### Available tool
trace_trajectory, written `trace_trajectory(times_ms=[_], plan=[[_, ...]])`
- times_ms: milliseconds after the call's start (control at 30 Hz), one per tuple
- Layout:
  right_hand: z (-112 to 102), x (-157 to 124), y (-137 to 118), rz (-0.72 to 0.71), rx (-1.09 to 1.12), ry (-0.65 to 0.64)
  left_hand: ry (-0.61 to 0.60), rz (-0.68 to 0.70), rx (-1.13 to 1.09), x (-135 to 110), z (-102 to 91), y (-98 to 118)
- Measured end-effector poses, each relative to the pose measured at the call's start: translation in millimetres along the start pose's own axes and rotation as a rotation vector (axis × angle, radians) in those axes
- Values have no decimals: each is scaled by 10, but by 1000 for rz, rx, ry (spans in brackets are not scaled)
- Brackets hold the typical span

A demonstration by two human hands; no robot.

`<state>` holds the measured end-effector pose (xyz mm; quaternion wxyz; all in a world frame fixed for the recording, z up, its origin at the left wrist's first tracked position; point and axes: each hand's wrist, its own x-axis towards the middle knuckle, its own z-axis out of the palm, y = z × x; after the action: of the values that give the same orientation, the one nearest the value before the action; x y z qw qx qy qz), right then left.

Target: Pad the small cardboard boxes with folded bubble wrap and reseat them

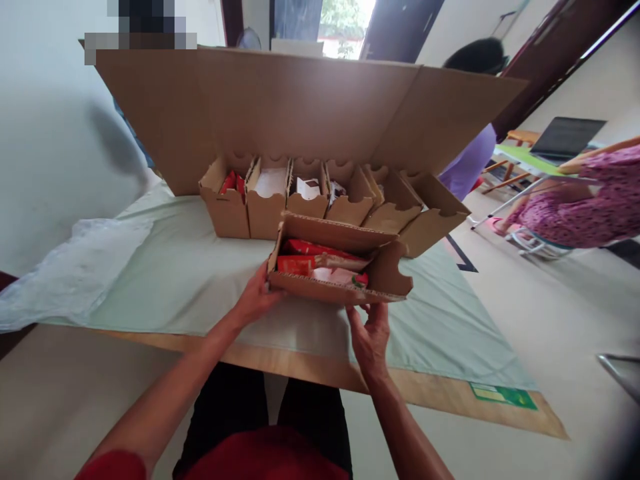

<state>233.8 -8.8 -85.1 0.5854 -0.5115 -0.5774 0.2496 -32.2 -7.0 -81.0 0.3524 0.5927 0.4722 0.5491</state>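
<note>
Open cardboard bin (333, 291) in front of the wearer, at mid-tabletop (300, 367), its length running left to right, mouth upward. Contents: red packets (297, 265) and pale wrapped pieces lying along the bin, mostly toward its left half; the right end has a scooped cut in the wall. Left hand (256, 297): fingers clamped on the bin's left end. Right hand (371, 337): fingers curled up against the lower front edge, right of centre, thumb and fingertips slightly apart; cannot tell whether they close on the cardboard or only support it. Also cannot tell whether the bin's underside touches the pale green cloth (200, 287) covering most of the tabletop. Just behind: a row of six similar bins (264, 217), side by side, the rightmost leaning outward. Leftmost of these contains red packets, the next two white material; contents of the rightmost not discernible. A tall cardboard panel (310, 107) stands upright behind the row. Crumpled clear plastic (75, 270) lies at the left of the cloth; a green label (505, 395) sits near the tabletop's right front corner. Far right, a seated person (590, 207) in patterned pink clothing beside a green-topped table (533, 160) bearing a laptop (570, 139).
</note>
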Motion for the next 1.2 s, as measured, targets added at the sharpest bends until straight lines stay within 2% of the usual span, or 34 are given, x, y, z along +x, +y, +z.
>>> trace_trajectory(times_ms=[100,233,367,467,533,567,633,700,733,800,900,967,1033,1200], plan=[[-57,388,125,28,7,-19,-39,-10,-76,439,224,-62],[-94,748,311,15,-104,-69,89,-48,33,732,456,-183],[-36,826,444,54,-254,-68,120,-49,187,748,549,-258],[-30,749,480,130,-323,-108,100,-51,346,587,417,-264],[-62,689,484,150,-367,-135,120,-27,514,383,161,-254],[-82,667,484,150,-385,-140,143,-21,615,258,-27,-247],[-115,646,487,152,-417,-138,229,-62,708,-15,-516,-219],[-126,652,490,170,-439,-142,339,-125,782,-282,-1112,-161],[-123,660,490,182,-447,-146,409,-171,837,-399,-1424,-119],[-109,678,482,188,-467,-155,549,-359,1090,-577,-2018,-24],[-86,699,450,179,-514,-169,652,-607,1274,-683,-2686,86],[-78,708,423,186,-534,-161,629,-727,1271,-675,-2940,112],[-74,715,404,195,-543,-152,605,-785,1238,-648,-3073,119],[-77,720,415,202,-586,-160,654,-747,1188,-648,-3225,232]])
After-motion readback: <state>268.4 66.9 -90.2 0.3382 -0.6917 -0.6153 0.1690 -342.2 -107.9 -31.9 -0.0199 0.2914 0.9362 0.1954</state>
